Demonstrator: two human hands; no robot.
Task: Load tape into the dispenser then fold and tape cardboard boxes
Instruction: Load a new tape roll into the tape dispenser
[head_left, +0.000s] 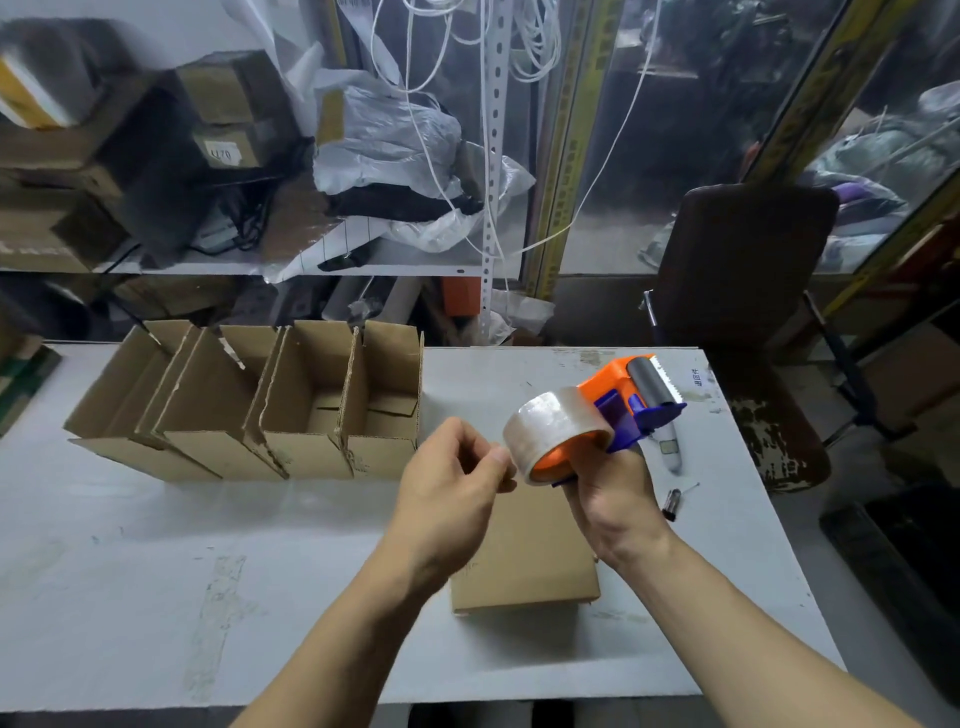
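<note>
Right hand (613, 499) grips dispenser (631, 402), left hand (457, 480) pinches tape (556, 431), open boxes (249, 400) behind.

Four open boxes (249, 405), one flat box (524, 561), one tape dispenser (623, 400), one tape roll (556, 431), two hands (452, 483).

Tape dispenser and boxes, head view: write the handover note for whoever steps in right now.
Right hand grips the handle of the tape dispenser, held above the table.
Left hand pinches at the edge of the clear tape roll, apparently working the free end loose.
Done: the roll sits on the dispenser's orange hub. Four open boxes stand in a row at the table's back left.
Left: no tape shows over the roller or blade yet, so thread it. A flat cardboard box lies under the hands, not yet folded. Whether the open boxes' bottoms are taped cannot be told.
</note>
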